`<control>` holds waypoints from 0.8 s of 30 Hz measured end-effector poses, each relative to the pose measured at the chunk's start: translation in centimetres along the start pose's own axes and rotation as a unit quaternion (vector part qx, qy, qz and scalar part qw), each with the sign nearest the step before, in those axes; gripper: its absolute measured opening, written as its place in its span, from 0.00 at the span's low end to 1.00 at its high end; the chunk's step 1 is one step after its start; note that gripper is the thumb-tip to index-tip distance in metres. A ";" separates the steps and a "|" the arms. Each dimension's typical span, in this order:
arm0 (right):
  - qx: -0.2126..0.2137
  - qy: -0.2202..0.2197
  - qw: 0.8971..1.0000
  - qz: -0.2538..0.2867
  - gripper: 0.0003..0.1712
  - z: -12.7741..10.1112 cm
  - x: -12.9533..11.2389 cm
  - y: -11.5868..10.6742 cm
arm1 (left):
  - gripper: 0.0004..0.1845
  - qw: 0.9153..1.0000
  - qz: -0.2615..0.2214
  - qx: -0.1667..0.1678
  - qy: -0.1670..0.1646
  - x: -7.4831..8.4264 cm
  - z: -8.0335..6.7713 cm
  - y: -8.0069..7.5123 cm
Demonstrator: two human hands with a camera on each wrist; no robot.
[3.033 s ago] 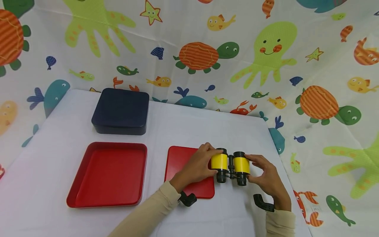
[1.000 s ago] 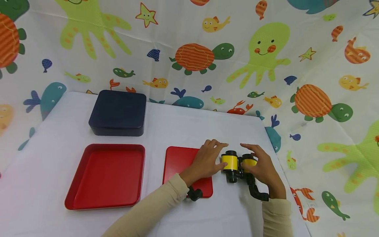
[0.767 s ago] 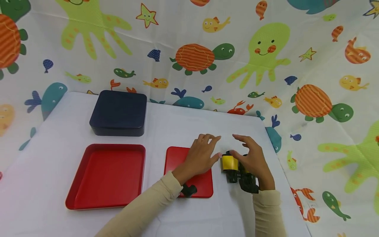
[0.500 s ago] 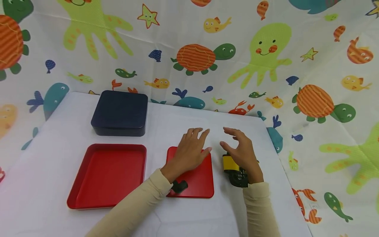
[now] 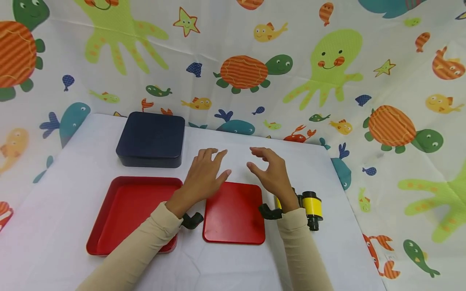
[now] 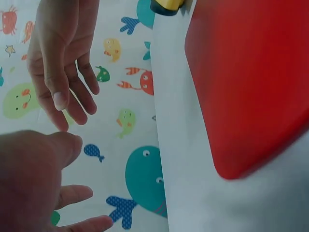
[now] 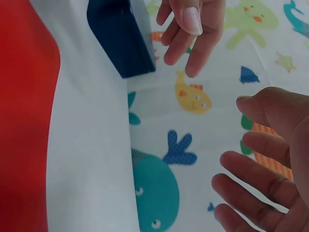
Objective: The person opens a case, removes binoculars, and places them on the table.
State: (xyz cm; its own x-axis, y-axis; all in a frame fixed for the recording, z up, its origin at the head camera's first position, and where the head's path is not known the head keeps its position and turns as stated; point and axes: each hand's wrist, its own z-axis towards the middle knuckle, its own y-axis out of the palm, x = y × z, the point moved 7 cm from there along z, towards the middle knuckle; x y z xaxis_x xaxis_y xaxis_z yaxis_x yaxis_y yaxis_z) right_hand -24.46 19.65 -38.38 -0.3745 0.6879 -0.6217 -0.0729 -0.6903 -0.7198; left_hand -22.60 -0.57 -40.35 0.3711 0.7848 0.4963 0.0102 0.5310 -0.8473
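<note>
Taking the small red tray (image 5: 234, 213) as the landmark and reading from left to right:

Far to its left, and further back on the white table (image 5: 233, 262), a closed dark blue box (image 5: 151, 139). Directly left of it, a larger, deeper red tray (image 5: 120, 226), with the left forearm's beige sleeve (image 5: 134, 254) crossing its near right corner.

Just over the small tray's far left corner, the left hand (image 5: 202, 180), raised off the table with fingers spread and relaxed, palm down, gripping nothing. A black wrist mount (image 5: 191, 220) visible beneath that wrist, between the two trays.

Over the small tray's far right corner, the right hand (image 5: 271, 176), likewise lifted, fingers loosely fanned and empty. Hands close together but apart, fingertips facing each other.

Just right of the small tray, lying flat on the white table, the yellow-and-black toy binoculars (image 5: 309, 206). Partly hidden behind the right wrist, so only one yellow barrel plainly seen. Barrels running near to far, narrower black eyepiece end pointing towards the person, wider end away; the pair set side by side across the table's width. Touched by neither hand.
</note>
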 end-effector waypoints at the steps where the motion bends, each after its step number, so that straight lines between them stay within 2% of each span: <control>1: 0.000 -0.008 1.000 0.003 0.28 0.4 -0.4 0.3 | 0.38 1.000 -0.001 0.003 -0.003 -0.5 -0.1 -0.3; 5: -0.007 -0.024 1.000 0.015 0.28 1.6 -1.8 1.8 | 0.37 1.000 0.001 0.013 -0.015 -2.5 -0.4 -1.6; 10: -0.024 -0.023 0.999 0.025 0.28 2.9 -3.2 3.7 | 0.36 0.999 -0.004 0.029 -0.030 -5.3 -0.8 -3.4; 17: -0.038 -0.028 0.998 0.050 0.28 4.8 -5.0 6.4 | 0.28 0.995 -0.012 0.080 -0.051 -9.9 -1.5 -6.7; 24: -0.063 -0.007 0.996 0.059 0.32 6.4 -6.3 8.9 | 0.24 0.989 -0.023 0.124 -0.079 -13.9 -1.9 -10.1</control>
State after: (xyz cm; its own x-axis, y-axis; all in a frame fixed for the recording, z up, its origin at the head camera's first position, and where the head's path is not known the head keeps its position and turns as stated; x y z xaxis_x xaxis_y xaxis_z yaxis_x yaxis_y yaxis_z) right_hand -28.68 7.76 -38.85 -0.3862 0.5995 -0.7010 0.0887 -0.7324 -0.6751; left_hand -26.07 -17.43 -39.09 0.2258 0.7875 0.5734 -0.2111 0.6142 -0.7604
